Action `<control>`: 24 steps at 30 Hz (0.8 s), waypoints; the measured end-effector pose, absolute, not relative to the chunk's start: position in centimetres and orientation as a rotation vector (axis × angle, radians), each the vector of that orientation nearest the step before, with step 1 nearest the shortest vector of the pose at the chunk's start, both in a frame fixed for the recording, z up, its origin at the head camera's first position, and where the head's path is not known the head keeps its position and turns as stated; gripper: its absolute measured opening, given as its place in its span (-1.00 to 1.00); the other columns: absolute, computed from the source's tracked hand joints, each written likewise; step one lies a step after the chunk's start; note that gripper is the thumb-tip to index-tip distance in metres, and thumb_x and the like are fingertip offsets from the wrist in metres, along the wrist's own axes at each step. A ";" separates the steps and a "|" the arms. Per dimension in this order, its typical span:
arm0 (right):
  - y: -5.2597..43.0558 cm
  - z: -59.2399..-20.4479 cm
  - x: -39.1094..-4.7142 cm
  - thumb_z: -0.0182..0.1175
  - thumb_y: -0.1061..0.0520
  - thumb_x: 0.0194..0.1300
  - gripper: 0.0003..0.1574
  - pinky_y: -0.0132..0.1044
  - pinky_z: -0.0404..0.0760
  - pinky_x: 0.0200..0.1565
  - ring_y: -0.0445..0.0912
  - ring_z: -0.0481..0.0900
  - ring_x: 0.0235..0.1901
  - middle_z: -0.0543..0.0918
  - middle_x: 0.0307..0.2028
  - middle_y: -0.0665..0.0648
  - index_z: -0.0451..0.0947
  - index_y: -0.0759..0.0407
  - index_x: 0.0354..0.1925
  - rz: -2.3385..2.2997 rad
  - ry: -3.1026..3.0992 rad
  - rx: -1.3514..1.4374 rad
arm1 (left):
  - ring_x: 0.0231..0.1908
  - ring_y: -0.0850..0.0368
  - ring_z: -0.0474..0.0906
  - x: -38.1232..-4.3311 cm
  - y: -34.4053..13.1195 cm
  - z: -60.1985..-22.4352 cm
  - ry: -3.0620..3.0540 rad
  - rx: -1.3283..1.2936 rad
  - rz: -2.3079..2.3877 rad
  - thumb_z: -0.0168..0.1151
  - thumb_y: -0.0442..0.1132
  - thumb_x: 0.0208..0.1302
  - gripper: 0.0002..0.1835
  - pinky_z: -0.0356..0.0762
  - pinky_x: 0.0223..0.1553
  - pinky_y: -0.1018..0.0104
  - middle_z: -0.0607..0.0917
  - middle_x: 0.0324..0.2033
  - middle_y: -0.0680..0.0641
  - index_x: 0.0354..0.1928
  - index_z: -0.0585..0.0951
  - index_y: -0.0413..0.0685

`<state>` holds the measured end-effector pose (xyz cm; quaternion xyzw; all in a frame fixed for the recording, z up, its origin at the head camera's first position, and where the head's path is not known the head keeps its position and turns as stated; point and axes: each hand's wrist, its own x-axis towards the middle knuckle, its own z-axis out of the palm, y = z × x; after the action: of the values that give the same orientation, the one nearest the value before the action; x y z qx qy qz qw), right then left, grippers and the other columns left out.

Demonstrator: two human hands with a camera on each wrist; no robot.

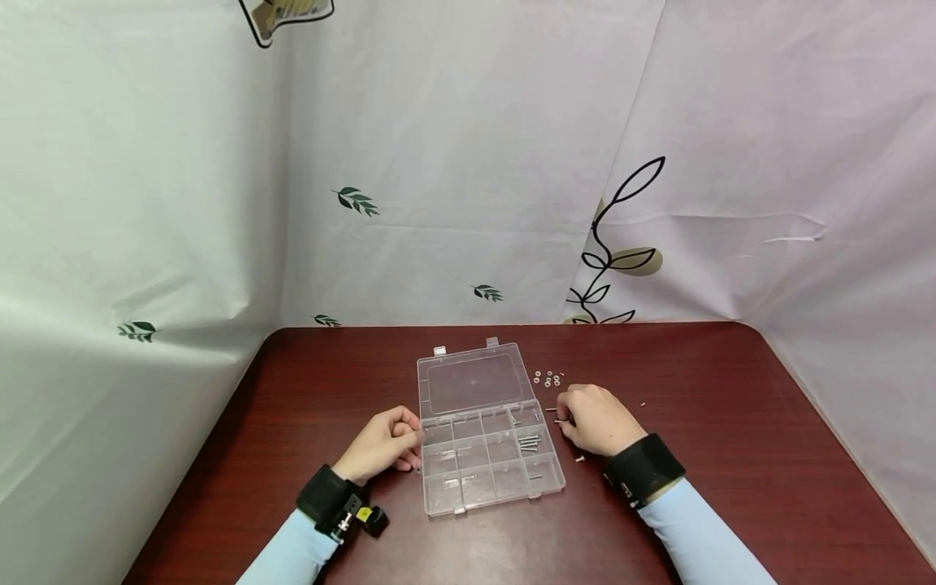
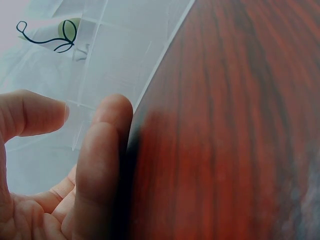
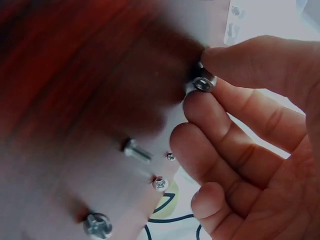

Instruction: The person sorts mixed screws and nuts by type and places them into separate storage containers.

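Directions are read in the head view, 12 o'clock being the far side of the table [image 1: 717, 504].

My left hand [image 1: 380, 443] is at the 9 o'clock side of the box [image 1: 475, 487]. It grasps nothing: the thumb stands apart from the fingers, which are loosely bent, and one fingertip meets the box edge. A black cuff [image 1: 332, 496] sits on the wrist at 7 o'clock.

The box is open. Its lid [image 1: 471, 382] lies back toward 12 o'clock, tilted slightly to 11. The divided half has its long axis from between 8 and 9 to between 2 and 3 o'clock. In one compartment on its 3 o'clock side, several long screws [image 1: 529, 444] lie side by side, axes near 9–3.

Right of the lid is a cluster of small pale pieces [image 1: 548, 379], at 11 o'clock from my right hand [image 1: 600, 418].

My right hand pinches a screw [image 3: 203, 84] between thumb and finger, just off the box's 3 o'clock side. In the right wrist view its head faces the camera; its shank is mostly hidden, so I cannot tell its full axis.

A loose screw [image 1: 580, 459] lies near that hand, toward 7 o'clock.
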<state>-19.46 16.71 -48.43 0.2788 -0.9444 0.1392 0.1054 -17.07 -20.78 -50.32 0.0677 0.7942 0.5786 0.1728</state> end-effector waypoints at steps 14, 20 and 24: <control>16.2 -47.4 -19.2 0.27 0.17 -0.12 -0.75 -0.35 0.37 -0.47 -0.26 0.31 -0.58 0.33 -0.63 -0.19 0.39 -0.12 -0.61 0.540 -2.810 0.747 | -0.50 -0.05 0.68 -17.1 -20.8 -50.4 2.251 0.196 1.640 0.26 -0.19 0.30 -0.67 0.65 -0.48 0.22 0.63 -0.50 -0.16 -0.08 0.45 -0.30; 14.7 -46.3 -19.1 0.26 0.18 -0.11 -0.79 -0.37 0.43 -0.40 -0.31 0.32 -0.55 0.38 -0.60 -0.19 0.43 -0.11 -0.56 0.630 -2.685 0.792 | -0.50 -0.07 0.68 -16.9 -20.8 -50.1 2.241 0.207 1.660 0.26 -0.20 0.30 -0.66 0.65 -0.49 0.21 0.64 -0.50 -0.18 -0.06 0.44 -0.32; 13.5 -45.8 -19.1 0.25 0.17 -0.10 -0.81 -0.34 0.50 -0.31 -0.31 0.32 -0.52 0.37 -0.59 -0.20 0.44 -0.10 -0.55 0.639 -2.643 0.860 | -0.50 -0.08 0.68 -16.9 -20.7 -50.0 2.234 0.207 1.669 0.26 -0.20 0.30 -0.65 0.65 -0.50 0.21 0.63 -0.50 -0.18 -0.05 0.44 -0.33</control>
<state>-19.13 13.48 -45.83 0.2983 -0.9171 0.2216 0.1445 -16.90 -20.70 -49.99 0.0729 0.7871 0.5879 0.1719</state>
